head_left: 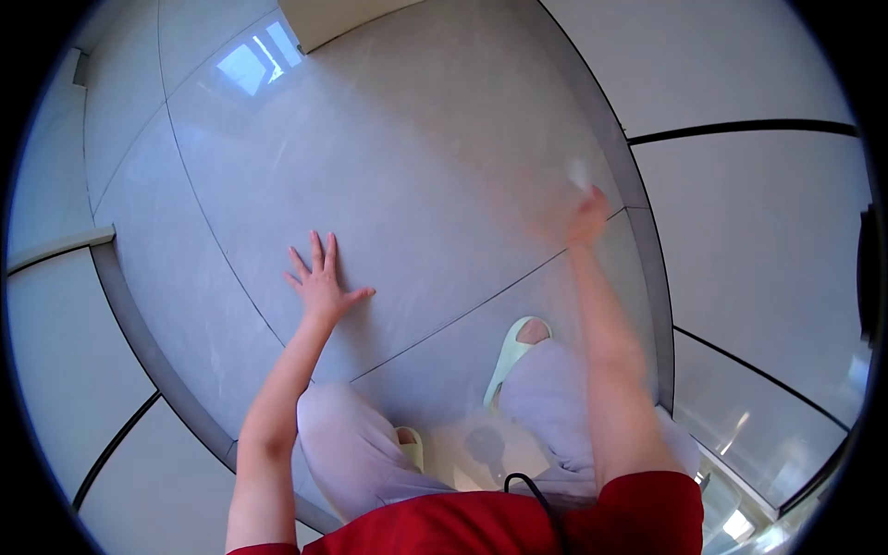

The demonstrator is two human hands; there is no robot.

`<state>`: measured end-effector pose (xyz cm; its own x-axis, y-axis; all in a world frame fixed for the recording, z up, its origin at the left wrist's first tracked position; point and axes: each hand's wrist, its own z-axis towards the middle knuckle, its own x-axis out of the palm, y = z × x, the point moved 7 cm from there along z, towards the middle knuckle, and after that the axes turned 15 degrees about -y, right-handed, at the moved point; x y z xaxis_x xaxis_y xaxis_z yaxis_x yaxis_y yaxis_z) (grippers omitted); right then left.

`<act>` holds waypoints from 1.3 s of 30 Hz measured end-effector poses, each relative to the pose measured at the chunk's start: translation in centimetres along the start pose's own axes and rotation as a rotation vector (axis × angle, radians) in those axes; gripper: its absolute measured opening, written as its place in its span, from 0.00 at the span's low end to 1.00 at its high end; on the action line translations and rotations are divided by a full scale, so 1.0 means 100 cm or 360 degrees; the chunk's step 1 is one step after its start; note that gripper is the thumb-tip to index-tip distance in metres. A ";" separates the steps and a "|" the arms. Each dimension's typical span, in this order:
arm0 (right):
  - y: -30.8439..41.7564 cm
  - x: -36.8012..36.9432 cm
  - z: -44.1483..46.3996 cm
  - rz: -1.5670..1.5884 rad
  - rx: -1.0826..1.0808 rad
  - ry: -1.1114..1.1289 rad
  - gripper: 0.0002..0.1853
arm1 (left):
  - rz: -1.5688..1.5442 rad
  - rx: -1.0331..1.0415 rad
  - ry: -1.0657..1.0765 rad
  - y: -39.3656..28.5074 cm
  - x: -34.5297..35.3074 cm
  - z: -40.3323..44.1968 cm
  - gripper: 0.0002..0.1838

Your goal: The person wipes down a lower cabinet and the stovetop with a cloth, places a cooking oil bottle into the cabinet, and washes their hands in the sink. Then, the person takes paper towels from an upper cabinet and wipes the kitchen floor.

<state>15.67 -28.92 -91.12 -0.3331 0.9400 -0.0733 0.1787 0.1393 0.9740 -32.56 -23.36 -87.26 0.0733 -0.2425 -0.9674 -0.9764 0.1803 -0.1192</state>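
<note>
My left hand (322,289) rests flat on the grey tiled floor (416,157), its fingers spread and nothing in it. Farther right, my right hand (585,218) is low over the floor near the grey skirting by the cabinets. Motion smears its fingers, so their grip does not show. A small whitish blur (579,173) is just beyond that hand; what it is, and whether the hand holds it, I cannot make out.
White cabinet fronts (740,222) line the right side, with more panels (74,324) on the left. A beige corner (338,18) juts in at the top. My foot in a pale green slipper (511,361) is on the floor between my arms.
</note>
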 end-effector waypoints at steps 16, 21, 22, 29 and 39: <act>0.038 0.155 -0.118 -0.0954 -0.1134 0.0751 0.13 | 0.0179 0.0062 0.0202 -0.014 -0.001 0.011 0.69; 0.031 -0.064 0.065 -0.1424 -0.1104 -0.0070 0.04 | 0.0226 0.0055 0.0181 -0.017 -0.004 0.010 0.69; 0.033 -0.068 0.070 -0.1517 -0.1092 -0.0122 0.04 | 0.0236 0.0056 0.0191 -0.016 -0.002 0.010 0.69; 0.035 -0.105 0.088 -0.1794 -0.0810 -0.0177 0.07 | 0.0211 0.0098 0.0134 -0.014 -0.003 0.012 0.69; 0.021 -0.006 0.081 -0.1452 -0.0963 -0.0228 0.07 | 0.0265 0.0106 0.0195 -0.019 -0.009 0.012 0.68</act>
<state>23.72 -26.63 -90.80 0.0079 0.5947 -0.8039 -0.5756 0.6601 0.4826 -30.56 -22.31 -86.45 -0.1172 -0.3173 -0.9411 -0.9571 0.2890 0.0218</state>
